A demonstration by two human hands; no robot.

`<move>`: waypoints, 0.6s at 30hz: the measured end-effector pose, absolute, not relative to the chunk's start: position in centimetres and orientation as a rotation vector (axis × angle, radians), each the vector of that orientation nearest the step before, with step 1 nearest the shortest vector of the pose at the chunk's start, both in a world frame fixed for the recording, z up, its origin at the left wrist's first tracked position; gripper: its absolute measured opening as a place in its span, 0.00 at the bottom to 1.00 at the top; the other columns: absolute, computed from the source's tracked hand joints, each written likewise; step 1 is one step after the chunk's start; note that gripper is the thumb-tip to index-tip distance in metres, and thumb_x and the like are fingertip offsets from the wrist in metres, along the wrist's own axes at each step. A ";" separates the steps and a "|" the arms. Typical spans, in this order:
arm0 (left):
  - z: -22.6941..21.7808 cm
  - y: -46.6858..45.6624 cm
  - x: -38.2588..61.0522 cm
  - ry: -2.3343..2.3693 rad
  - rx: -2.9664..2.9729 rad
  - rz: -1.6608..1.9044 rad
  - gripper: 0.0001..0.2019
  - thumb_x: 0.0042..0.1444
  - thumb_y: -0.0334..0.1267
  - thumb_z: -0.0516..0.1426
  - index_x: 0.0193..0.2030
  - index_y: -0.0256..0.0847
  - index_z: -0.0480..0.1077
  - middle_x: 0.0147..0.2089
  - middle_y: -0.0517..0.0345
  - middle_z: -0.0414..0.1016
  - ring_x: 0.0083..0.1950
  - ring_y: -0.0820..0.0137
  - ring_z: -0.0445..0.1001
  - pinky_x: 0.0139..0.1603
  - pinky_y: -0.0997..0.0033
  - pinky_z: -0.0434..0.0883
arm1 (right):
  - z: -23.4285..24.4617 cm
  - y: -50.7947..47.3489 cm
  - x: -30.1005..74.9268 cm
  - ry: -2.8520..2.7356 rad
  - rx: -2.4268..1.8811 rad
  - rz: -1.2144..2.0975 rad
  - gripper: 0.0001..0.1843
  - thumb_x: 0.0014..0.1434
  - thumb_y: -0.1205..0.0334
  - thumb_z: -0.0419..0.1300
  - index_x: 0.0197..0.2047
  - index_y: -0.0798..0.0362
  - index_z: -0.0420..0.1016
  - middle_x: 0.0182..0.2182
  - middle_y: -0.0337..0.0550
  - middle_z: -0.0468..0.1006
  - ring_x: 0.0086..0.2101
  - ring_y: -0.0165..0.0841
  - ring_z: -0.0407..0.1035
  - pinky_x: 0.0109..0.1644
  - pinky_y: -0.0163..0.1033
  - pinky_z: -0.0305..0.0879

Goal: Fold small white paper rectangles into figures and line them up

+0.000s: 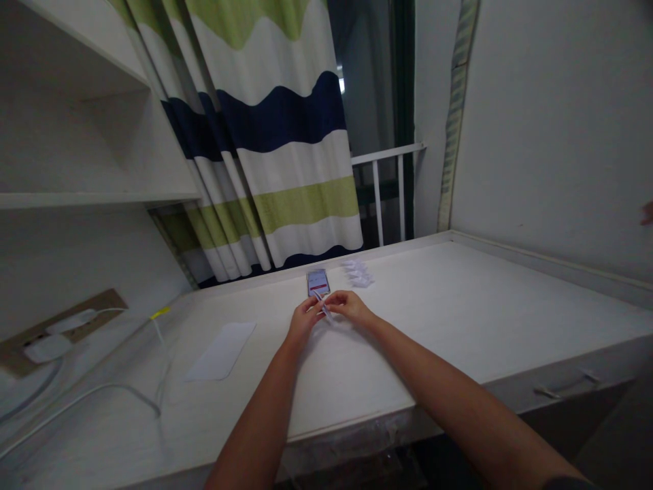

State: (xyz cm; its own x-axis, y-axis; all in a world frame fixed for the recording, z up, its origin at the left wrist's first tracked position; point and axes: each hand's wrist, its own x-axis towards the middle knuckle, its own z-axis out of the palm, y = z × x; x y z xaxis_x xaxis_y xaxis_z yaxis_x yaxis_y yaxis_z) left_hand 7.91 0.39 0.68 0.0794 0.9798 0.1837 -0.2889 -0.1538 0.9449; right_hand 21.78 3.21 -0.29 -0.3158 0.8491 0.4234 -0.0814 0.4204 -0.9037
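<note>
Strip: a thin pale plastic strip [327, 312] lies tilted between my two hands, above the desk and just short of the phone. It's too small in my view to make out any markings.

Handling: I judge it very light, slightly springy and likely slippery, and perhaps easy to crease. I'd take it by its narrow edges with the fingertips rather than by its flat faces.

Left grip: the left hand [305, 323] is in a narrow pinch, with its fingers closed on the near part of the strip.

Right grip: the right hand [349, 307] is curled in close, its fingertips [336, 299] at or just beside the strip. I can't tell whether they bear on it.

Phone: a slim smartphone [317, 282] lies flat on the desk just beyond the hands, its lit screen showing a red bar.

Packets: a small heap of white translucent packets [358, 273] lies just right of the phone.

Sheet: a flat white round-cornered sheet [221, 351] lies left of the hands.

Desk: a white wood-grain desk [449, 306] bears all of these.

Nearby: another person's fingers [647, 213] show at the far right edge, well apart.
</note>
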 end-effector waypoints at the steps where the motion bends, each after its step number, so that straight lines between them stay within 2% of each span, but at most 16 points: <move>1: 0.7 0.4 7.9 0.842 1.169 1.371 0.14 0.37 0.38 0.63 0.32 0.34 0.72 0.36 0.52 0.73 0.36 0.69 0.71 0.42 0.67 0.67 | -0.2 3.2 21.8 -1.610 -0.686 1.098 0.13 0.37 0.58 0.63 0.27 0.57 0.71 0.24 0.40 0.73 0.26 0.27 0.65 0.34 0.35 0.61; 5: 0.6 0.3 8.0 0.847 1.166 1.363 0.14 0.35 0.39 0.64 0.30 0.34 0.71 0.33 0.52 0.73 0.34 0.70 0.71 0.39 0.69 0.67 | -0.1 3.1 21.6 -1.591 -0.681 1.146 0.12 0.36 0.60 0.64 0.26 0.56 0.69 0.23 0.38 0.72 0.26 0.27 0.64 0.33 0.35 0.61; 13: 0.9 0.1 8.2 0.816 1.154 1.303 0.15 0.35 0.40 0.63 0.30 0.35 0.70 0.31 0.54 0.73 0.32 0.72 0.70 0.34 0.72 0.66 | 0.2 2.4 21.5 -1.548 -0.692 1.310 0.13 0.38 0.61 0.63 0.27 0.54 0.62 0.18 0.31 0.63 0.18 0.22 0.56 0.22 0.30 0.52; 18: 0.9 0.0 8.2 0.781 1.152 1.280 0.14 0.37 0.40 0.62 0.31 0.37 0.69 0.31 0.56 0.72 0.31 0.72 0.70 0.34 0.72 0.66 | 0.9 1.7 21.5 -1.503 -0.671 1.411 0.15 0.38 0.59 0.63 0.27 0.55 0.62 0.18 0.30 0.63 0.18 0.21 0.56 0.21 0.30 0.51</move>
State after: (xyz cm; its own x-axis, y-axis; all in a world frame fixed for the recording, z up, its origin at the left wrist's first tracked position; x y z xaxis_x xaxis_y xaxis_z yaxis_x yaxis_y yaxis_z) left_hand 8.24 -0.04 0.94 0.1735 0.9734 0.1496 -0.3117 -0.0898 0.9459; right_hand 21.51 1.71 0.87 -0.4124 0.8734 0.2590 -0.2032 0.1889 -0.9607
